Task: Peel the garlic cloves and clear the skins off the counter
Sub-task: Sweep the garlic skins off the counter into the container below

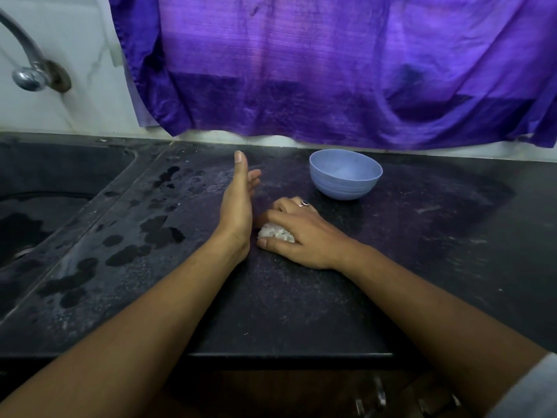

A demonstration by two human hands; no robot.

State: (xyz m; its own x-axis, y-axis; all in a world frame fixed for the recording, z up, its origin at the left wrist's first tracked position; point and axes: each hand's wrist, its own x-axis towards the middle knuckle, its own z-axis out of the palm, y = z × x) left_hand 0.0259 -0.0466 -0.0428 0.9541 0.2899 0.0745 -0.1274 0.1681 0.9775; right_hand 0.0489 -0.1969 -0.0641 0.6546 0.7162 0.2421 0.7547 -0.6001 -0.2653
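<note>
- Forearms [135, 327] cross the counter [301, 312] from the lower frame edge.
- Left hand [238, 203], centre frame: fingers straight, standing edge-on, holding nothing.
- Garlic skins [275, 233]: white wad on the counter just right of it (likely papery, light, easily scattered); cup from above.
- Right hand [297, 233]: fingers curled over the wad.

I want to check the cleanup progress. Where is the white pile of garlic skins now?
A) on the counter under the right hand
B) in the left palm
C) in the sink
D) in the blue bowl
A: the garlic skins lie on the counter, with the right hand curled over them.
</note>
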